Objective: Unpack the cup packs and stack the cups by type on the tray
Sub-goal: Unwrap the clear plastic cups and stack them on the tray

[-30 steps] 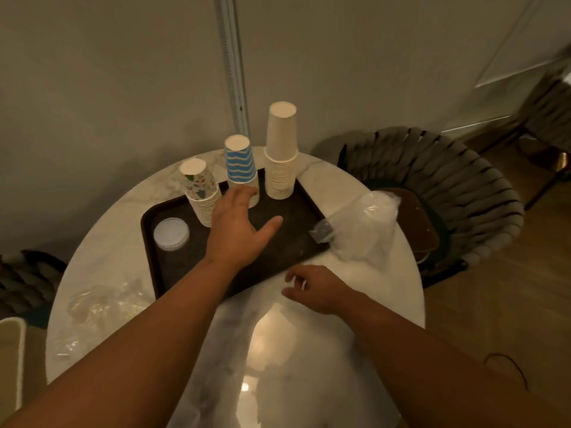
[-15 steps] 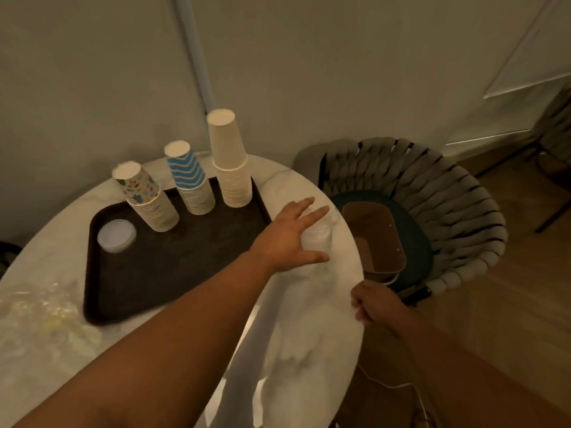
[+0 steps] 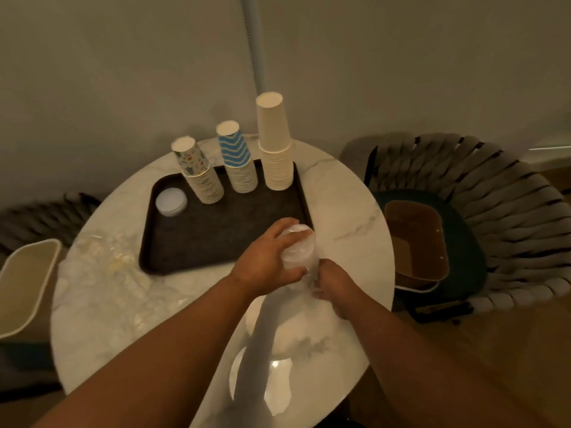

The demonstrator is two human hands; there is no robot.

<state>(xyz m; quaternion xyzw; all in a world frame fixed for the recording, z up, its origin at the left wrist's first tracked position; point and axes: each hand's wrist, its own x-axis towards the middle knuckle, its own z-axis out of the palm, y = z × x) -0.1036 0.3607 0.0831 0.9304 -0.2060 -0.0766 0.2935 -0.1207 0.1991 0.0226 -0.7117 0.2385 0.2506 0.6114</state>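
A dark tray point(image 3: 191, 251) lies on the round marble table point(image 3: 349, 211). Along its far edge stand three upside-down stacks: patterned cups point(image 3: 197, 174), blue wavy cups point(image 3: 238, 159) and plain tall cups point(image 3: 275, 143). A small stack of clear cups point(image 3: 171, 201) sits at the tray's far left. My left hand point(image 3: 265, 261) grips a pack of clear plastic cups point(image 3: 298, 248) at the tray's near right corner. My right hand point(image 3: 335, 282) pinches the pack's plastic wrap just below it.
Crumpled clear wrappers point(image 3: 111, 267) lie on the table left of the tray. A beige bin point(image 3: 24, 282) stands at the left. A woven chair point(image 3: 494, 217) on the right holds a brown cardboard box point(image 3: 417, 242).
My left hand reached right from the tray, took the clear cup pack and brought it to the tray's near right corner. My right hand came up from the table edge to the wrap.
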